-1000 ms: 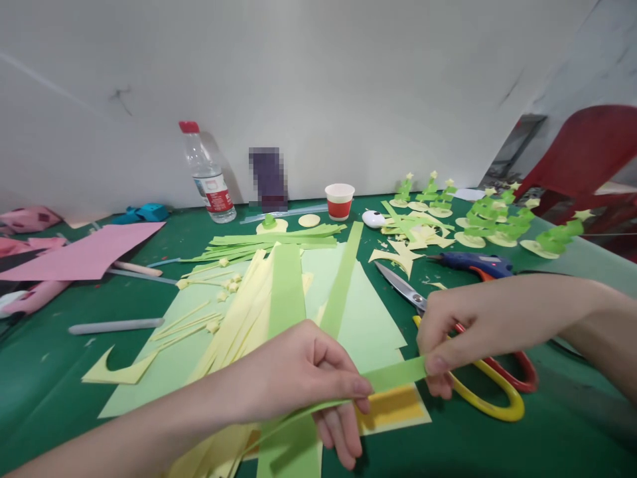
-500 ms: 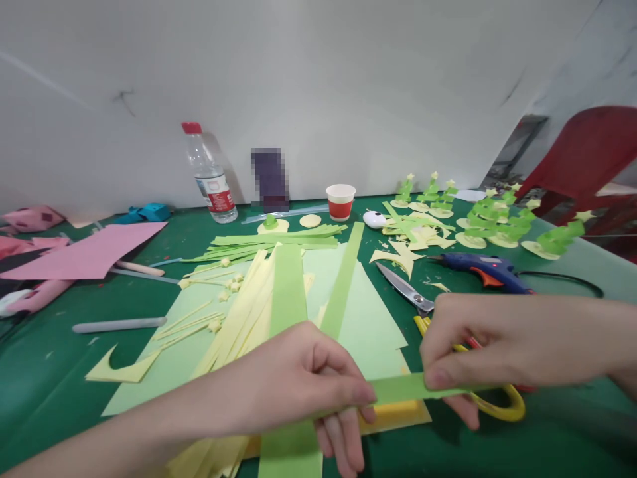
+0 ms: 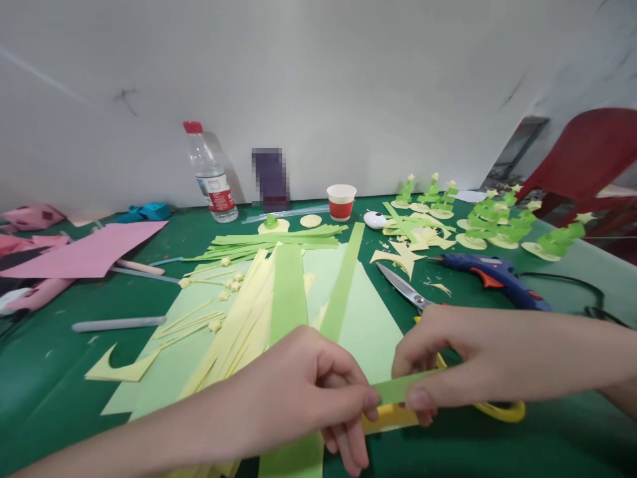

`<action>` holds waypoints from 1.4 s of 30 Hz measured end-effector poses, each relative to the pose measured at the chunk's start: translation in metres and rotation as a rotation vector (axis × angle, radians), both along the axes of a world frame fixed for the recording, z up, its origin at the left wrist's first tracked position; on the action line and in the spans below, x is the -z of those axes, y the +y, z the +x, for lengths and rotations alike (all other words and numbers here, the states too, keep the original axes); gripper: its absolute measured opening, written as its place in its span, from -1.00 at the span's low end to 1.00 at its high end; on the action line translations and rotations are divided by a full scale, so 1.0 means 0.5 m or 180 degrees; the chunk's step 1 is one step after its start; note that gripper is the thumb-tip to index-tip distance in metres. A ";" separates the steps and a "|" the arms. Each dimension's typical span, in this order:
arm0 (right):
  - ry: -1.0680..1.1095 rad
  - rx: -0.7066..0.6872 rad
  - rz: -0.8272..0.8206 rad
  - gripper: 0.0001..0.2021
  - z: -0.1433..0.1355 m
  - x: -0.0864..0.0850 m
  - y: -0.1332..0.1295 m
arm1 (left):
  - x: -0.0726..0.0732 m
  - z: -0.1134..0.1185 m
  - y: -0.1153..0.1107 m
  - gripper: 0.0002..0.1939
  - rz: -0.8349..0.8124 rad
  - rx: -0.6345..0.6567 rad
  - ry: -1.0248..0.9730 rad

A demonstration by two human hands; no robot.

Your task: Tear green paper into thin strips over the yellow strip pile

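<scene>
Between my two hands stretches a green paper strip [image 3: 397, 390]. My left hand [image 3: 323, 398] pinches one part of it between thumb and forefinger. Close by on the right, my right hand [image 3: 448, 362] grips the strip with thumb on top and fingers curled behind. Under the hands lie light green paper sheets [image 3: 371, 318], a wide green strip [image 3: 289, 285] and a narrower green strip [image 3: 343, 285]. Scissors [image 3: 405, 285] lie partly beneath my right hand, their yellow handle showing past it. Yellow paper strips [image 3: 239, 312] spread left of the wide strip.
A blue glue gun [image 3: 497, 269] with a cord lies at right, before several small green paper trees [image 3: 475, 226]. Behind stand a paper cup [image 3: 341, 203] and a water bottle [image 3: 213, 179]. Paper scraps [image 3: 398, 255] are scattered mid-right; pink paper [image 3: 94, 249] lies left.
My right hand has moved left along the strip, closer to my left hand, so less of the strip shows between them. My left hand has barely moved.
</scene>
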State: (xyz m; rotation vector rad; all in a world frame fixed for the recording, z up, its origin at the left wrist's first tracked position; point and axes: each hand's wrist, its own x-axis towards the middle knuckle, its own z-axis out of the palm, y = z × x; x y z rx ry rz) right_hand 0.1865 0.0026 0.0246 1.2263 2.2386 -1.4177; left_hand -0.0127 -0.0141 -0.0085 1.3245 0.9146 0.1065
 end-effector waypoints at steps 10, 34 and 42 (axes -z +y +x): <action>0.0299 -0.0122 0.1020 -0.62 0.005 -0.005 -0.032 | -0.021 -0.002 -0.007 -0.64 0.1951 -0.0004 0.0495; -0.0192 -0.0195 0.2599 -0.68 -0.043 0.066 -0.064 | 0.016 0.005 -0.008 -0.85 0.3878 -0.0181 0.0176; -0.0160 -0.0008 0.2679 -0.65 -0.026 0.055 -0.049 | 0.000 -0.010 0.024 -0.86 0.3707 -0.0417 0.0323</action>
